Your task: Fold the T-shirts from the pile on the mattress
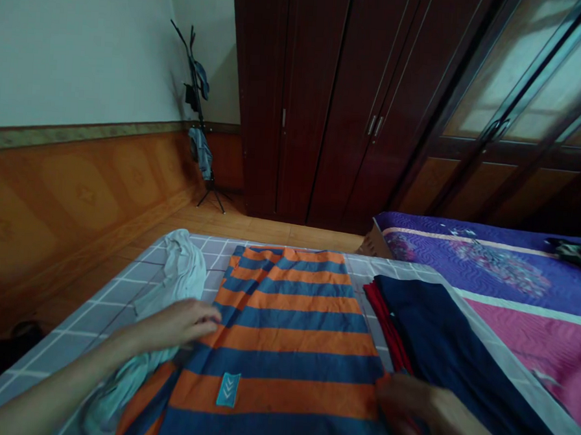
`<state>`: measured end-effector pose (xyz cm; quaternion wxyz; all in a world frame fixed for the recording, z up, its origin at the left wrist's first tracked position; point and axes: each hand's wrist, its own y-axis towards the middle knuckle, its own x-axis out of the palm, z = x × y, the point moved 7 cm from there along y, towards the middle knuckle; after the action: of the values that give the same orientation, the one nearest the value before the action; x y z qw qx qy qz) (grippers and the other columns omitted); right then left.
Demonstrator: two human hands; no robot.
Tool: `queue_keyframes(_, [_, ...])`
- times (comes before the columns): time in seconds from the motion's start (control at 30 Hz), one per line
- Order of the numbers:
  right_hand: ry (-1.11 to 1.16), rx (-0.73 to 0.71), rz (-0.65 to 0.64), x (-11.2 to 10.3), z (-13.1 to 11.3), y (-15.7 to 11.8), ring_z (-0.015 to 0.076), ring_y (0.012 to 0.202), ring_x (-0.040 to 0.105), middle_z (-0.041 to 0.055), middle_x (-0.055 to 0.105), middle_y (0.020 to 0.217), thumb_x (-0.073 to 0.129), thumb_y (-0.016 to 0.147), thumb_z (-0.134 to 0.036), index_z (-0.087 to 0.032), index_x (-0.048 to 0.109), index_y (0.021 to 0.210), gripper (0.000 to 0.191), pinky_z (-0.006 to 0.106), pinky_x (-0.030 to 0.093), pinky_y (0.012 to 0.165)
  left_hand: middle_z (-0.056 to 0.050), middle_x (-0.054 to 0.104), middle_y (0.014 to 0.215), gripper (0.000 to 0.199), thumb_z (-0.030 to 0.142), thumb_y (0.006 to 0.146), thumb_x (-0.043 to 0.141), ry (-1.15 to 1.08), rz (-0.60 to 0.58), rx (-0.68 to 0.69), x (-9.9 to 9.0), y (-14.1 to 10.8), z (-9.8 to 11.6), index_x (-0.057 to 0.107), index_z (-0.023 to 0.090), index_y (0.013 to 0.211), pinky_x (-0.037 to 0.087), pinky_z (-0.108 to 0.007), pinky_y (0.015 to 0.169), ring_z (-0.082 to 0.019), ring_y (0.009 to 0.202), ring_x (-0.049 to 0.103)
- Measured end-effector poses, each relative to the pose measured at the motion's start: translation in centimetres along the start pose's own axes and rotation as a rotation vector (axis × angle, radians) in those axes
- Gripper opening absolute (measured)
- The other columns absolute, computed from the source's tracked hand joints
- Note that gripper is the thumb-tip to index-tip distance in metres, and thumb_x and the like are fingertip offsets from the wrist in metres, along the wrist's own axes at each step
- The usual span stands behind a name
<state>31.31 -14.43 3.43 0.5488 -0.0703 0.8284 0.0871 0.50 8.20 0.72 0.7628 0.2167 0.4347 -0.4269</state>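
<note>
A garment with orange and blue stripes (313, 339), probably a shirt, lies spread in front of me. It bears a small teal patch (228, 389) with pale chevrons. At its left edge is my left hand (192, 323), fingers loosely bent and a little apart, touching the cloth. My right hand (414, 409), somewhat blurred, is closed on the right edge of the striped garment, lower down. A striped part, perhaps a sleeve, sticks out below my left wrist. Left of the stripes lies a crumpled pale garment (185, 270), partly hidden behind my left forearm.
Folded dark navy cloth (440, 336) and red cloth (387, 326) lie to the right on the checked sheet (84, 336). Beyond that is a bed with a purple and pink cover (445, 242). A dark wardrobe (305, 114) and a coat stand (195, 96) stand at the back.
</note>
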Motion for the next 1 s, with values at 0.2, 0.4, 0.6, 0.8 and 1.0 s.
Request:
queue_keyframes(0.2, [0.092,0.447,0.214,-1.5,14.2,11.0,0.0247,0.079,0.065,0.0089,0.071,0.088,0.049,0.079,-0.027,-0.016,0.071,0.098,0.031,0.032,0.049,0.071,-0.008,0.067,0.102,0.03,0.028,0.082,0.047,0.095,0.465,-0.158,-3.5,14.0,-7.8,0.069,0.019,0.099,0.045,-0.033,0.089,-0.023,0.098,0.061])
queue_keyframes(0.4, [0.163,0.569,0.273,0.0,22.0,18.1,0.0201,0.07,0.065,0.008,0.071,0.077,0.051,0.077,-0.019,-0.009,0.065,0.112,0.039,0.027,0.049,0.063,-0.009,0.06,0.113,0.034,0.033,0.085,0.046,0.105,0.548,-0.175,-0.2,17.8,-11.0,0.065,0.02,0.11,0.046,-0.036,0.09,-0.024,0.103,0.058])
queue_keyframes(0.6, [0.334,0.612,0.152,1.5,25.3,20.8,0.012,0.04,0.055,-0.0022,0.06,0.049,0.054,0.079,-0.02,-0.011,0.059,0.12,0.043,0.018,0.041,0.039,-0.004,0.062,0.108,0.036,0.04,0.083,0.049,0.115,0.482,-0.159,0.6,18.9,-12.3,0.064,0.024,0.112,0.047,-0.033,0.086,-0.023,0.097,0.06])
queue_keyframes(0.8, [0.306,0.618,0.184,1.7,25.9,21.5,0.0091,0.036,0.049,-0.0028,0.059,0.051,0.057,0.077,-0.02,-0.01,0.059,0.121,0.045,0.018,0.033,0.036,-0.004,0.064,0.085,0.027,0.043,0.079,0.049,0.022,0.516,-0.159,0.1,19.2,-12.9,0.065,0.021,0.077,0.048,-0.031,0.075,-0.022,0.082,0.062])
queue_keyframes(1.0, [0.233,0.568,0.301,1.7,25.9,21.5,0.0103,0.05,0.052,-0.0015,0.06,0.057,0.061,0.072,-0.018,-0.015,0.069,0.09,0.02,0.019,0.033,0.045,0.001,0.062,0.067,0.031,0.047,0.077,0.048,-0.268,0.55,-0.332,0.0,18.7,-14.8,0.059,0.019,0.087,0.046,-0.027,0.054,-0.016,0.052,0.058])
